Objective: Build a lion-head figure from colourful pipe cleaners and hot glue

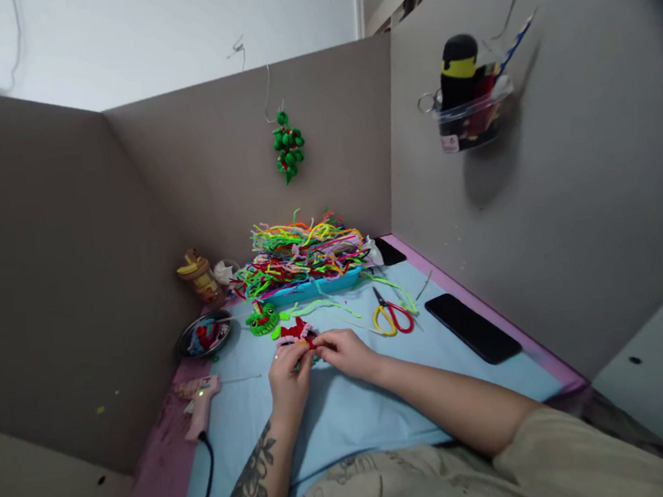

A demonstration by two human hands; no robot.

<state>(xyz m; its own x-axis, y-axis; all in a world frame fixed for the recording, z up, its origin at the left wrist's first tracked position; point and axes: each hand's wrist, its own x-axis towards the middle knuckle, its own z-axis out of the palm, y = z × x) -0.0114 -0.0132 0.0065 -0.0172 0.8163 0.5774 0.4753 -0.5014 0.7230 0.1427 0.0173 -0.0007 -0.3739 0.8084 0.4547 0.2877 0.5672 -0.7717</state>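
My left hand [290, 378] and my right hand [346, 354] meet over the light blue cloth, fingertips closed on a small fuzzy craft piece [295, 332] that looks made of pipe cleaners. It is mostly red with a pink edge; the fingers hide its lower part. Just beyond it on the left lies a green pipe-cleaner figure [262, 319] with red parts. To the right of my right hand are scissors [391, 318] with one yellow and one red handle. A pink glue gun [203, 406] with a lit green light rests left of my left hand.
A blue tray [318, 287] heaped with colourful pipe cleaners stands at the back. A dark bowl [206, 334] of scraps sits left, a black phone [472, 327] right. Grey partitions [221, 165] enclose the table; a green ornament [289, 149] and a plastic holder [473, 113] hang there.
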